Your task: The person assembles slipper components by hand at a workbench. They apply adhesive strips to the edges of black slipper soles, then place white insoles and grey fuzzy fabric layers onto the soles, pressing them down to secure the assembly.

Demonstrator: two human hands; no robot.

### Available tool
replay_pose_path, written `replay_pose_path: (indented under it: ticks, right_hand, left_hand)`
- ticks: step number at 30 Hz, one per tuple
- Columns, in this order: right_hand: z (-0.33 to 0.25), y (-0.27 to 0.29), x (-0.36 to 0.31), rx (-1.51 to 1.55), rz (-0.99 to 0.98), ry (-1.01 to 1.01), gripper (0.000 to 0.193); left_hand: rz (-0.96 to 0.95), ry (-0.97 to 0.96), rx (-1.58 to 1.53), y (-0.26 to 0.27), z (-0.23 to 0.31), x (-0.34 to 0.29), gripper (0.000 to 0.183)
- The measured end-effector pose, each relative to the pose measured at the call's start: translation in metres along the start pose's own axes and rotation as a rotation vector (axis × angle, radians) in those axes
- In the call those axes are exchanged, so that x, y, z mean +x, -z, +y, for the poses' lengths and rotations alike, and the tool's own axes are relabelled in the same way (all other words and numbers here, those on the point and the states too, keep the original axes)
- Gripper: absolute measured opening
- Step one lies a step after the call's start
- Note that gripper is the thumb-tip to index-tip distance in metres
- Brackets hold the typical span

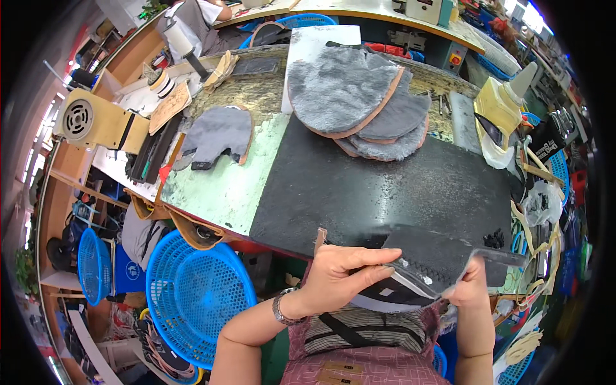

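My left hand [346, 273] is closed, a watch on its wrist, with thumb and forefinger stretched to the edge of a dark fabric piece [443, 256]. A narrow brown stick [320, 239] juts out beyond its knuckles; its other end is hidden. My right hand [471, 285] grips the piece's right edge. Zigzag stitching and a pale edge show on the fabric, which I hold near the front of a black work mat [333, 186]. Farther back lies a stack of rounded grey plush pieces [343, 90], with a single cut-out grey piece [221, 131] to its left.
A yellowish bottle with a spout [500, 102] stands at the back right. To the left is a cream-coloured machine [96, 122]. Blue baskets [240, 273] stand below the table's left side. Strips and a plastic bag [542, 204] hang at the right. Another person [192, 25] sits beyond the table.
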State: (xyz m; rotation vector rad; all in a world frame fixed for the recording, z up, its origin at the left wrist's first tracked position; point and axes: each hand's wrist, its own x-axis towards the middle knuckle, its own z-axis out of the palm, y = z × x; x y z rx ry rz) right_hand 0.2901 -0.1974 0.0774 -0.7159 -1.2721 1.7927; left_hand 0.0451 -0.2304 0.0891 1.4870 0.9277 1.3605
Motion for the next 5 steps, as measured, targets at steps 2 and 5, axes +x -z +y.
replay_pose_path:
  ticks: [2,5]
  right_hand:
    - [-0.0096,-0.006,-0.0008,0.002,-0.026,-0.016,0.04]
    - [-0.0024,-0.0026,0.0012,0.039,-0.014,-0.079,0.046]
  left_hand:
    - [0.048,0.01,0.046,-0.0041,-0.0025,0.002,0.027]
    - [0.097,0.135,0.038,-0.0068,-0.0073,0.0041,0.025]
